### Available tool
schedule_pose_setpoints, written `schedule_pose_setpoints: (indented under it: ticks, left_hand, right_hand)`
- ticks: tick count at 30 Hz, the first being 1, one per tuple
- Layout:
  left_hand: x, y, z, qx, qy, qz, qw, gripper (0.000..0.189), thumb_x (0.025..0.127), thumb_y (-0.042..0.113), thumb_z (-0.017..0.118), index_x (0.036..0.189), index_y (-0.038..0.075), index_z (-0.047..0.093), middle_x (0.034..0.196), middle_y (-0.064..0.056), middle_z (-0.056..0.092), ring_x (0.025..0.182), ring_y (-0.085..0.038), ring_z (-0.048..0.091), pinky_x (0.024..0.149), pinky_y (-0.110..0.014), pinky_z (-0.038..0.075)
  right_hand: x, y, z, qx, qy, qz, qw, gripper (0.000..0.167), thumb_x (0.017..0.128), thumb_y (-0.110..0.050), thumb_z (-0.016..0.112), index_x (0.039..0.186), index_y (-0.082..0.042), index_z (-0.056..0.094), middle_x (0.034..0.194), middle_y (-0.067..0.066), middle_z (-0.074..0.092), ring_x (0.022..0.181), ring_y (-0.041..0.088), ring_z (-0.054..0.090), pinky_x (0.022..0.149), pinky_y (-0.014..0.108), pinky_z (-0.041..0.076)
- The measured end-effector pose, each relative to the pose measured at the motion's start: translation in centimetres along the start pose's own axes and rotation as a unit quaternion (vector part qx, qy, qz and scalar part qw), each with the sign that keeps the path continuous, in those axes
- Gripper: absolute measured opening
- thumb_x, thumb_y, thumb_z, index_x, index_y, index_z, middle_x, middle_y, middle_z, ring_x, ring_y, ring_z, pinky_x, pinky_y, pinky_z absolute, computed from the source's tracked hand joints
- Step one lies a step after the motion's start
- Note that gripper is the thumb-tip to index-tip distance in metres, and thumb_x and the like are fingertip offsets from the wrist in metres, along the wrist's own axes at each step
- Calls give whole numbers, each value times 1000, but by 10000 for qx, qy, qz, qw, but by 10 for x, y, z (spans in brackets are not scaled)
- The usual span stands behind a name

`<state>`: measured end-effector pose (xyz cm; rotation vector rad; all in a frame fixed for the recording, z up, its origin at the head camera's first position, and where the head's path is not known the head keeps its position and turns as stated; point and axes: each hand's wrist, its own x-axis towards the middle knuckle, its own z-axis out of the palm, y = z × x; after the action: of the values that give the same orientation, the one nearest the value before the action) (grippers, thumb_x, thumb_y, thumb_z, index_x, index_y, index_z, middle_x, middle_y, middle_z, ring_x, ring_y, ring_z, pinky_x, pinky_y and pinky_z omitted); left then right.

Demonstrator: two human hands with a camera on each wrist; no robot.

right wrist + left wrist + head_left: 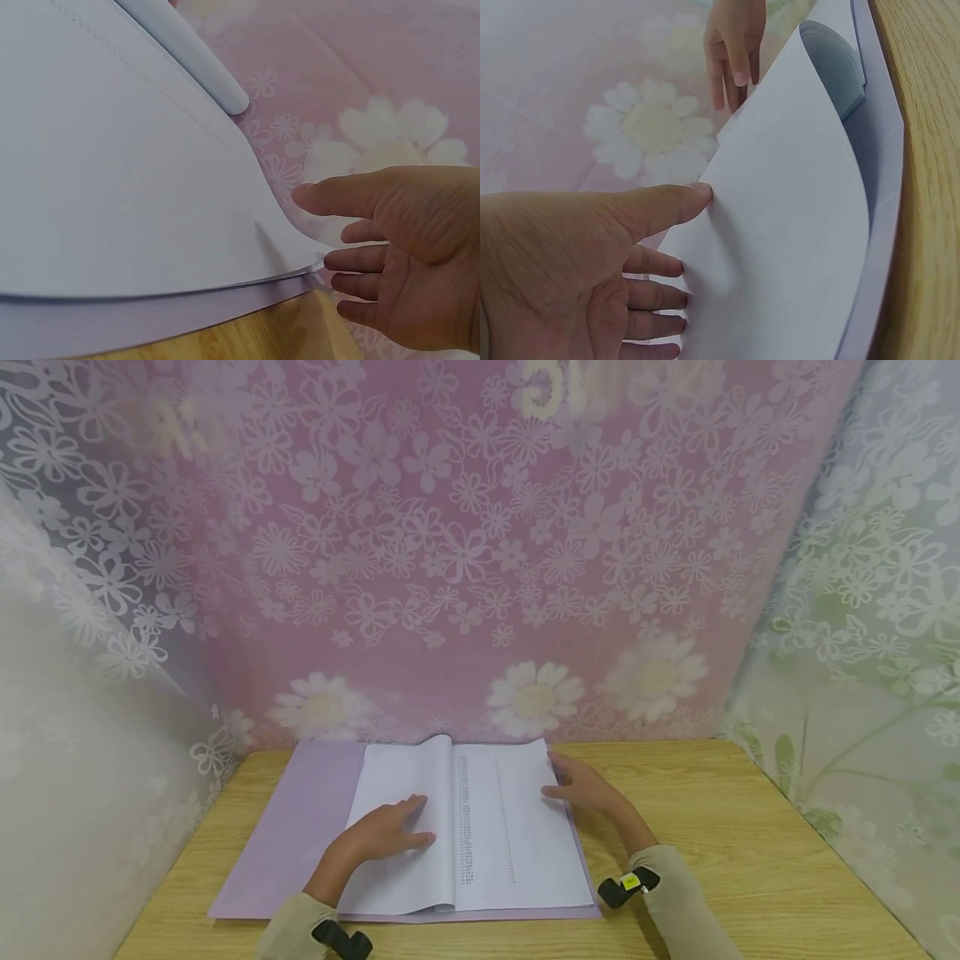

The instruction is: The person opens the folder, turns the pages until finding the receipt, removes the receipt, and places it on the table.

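Touches the left page (401, 883) with straight, slightly spread fingers of the left hand (381, 832); reaches to the far right corner of the printed page (540, 847) with the right hand (588, 783), with thumb apart from extended fingers; shows both pages atop a purple folder (300, 827), upon a wooden table (750, 827), before a far pink floral backdrop (420, 610).

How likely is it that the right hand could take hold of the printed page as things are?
Probably yes: the right hand is at the outer edge of the printed page, and nothing visible blocks the way. In the right wrist view, a page corner lies right by the fingertips.
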<state>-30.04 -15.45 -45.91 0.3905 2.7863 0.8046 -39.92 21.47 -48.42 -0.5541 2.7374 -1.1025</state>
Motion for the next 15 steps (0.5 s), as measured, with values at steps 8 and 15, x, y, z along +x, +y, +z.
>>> schedule_pose_setpoints:
  ticks: [8,15]
  left_hand:
    - [0,0,1,3,30,11,10000,76,94,40,73,152,0,44,157,-22,44,146,-42,42,119,-57,37]
    - [0,0,1,14,24,7,10000,77,94,40,72,152,0,44,158,-22,44,146,-42,42,119,-57,37]
  right_hand:
    - [-4,-6,-9,360,38,-128,9993,73,100,-24,67,159,-2,30,162,25,36,149,50,32,118,65,32]
    - [-4,-6,-15,729,44,-515,9960,70,100,-21,67,159,-4,32,152,26,49,142,45,47,117,60,38]
